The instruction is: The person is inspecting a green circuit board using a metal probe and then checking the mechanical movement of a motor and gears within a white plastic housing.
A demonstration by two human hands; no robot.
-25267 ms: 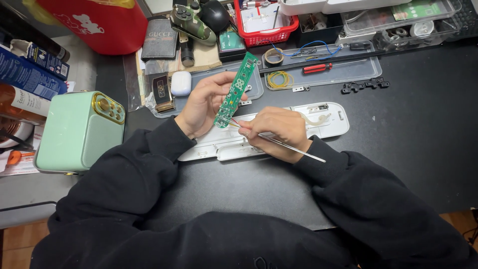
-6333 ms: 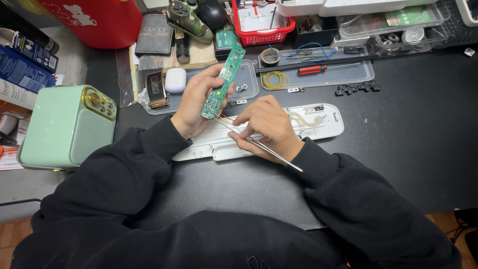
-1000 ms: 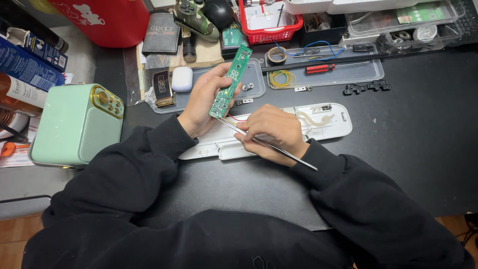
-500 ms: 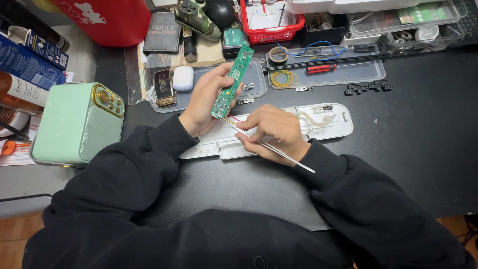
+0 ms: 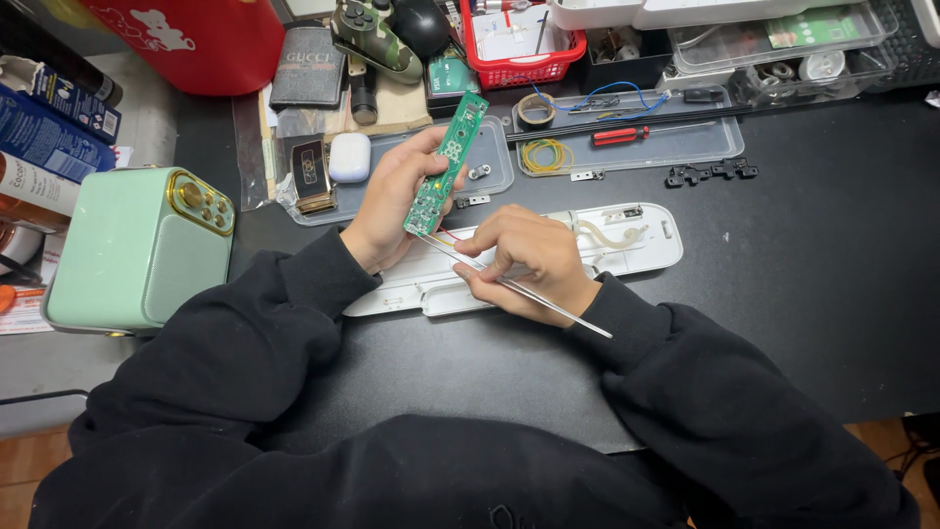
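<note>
My left hand (image 5: 392, 201) holds a long green circuit board (image 5: 446, 162) tilted up off the desk. Thin red wires run from the board's lower end down to a long white plastic housing (image 5: 627, 245) lying on the black desk. My right hand (image 5: 529, 257) grips metal tweezers (image 5: 548, 299); their tips touch the lower end of the board. Both arms are in black sleeves.
A mint-green box with gold knobs (image 5: 137, 250) stands at the left. Behind the hands lie clear trays (image 5: 646, 152) with yellow rubber bands, a red-handled tool, a white earbud case (image 5: 349, 157) and a lighter. A red basket (image 5: 519, 44) and a game controller sit at the back.
The hands, board and tweezers keep almost the same pose as half a second and one second ago; only small shifts of the tweezers' tail show.
</note>
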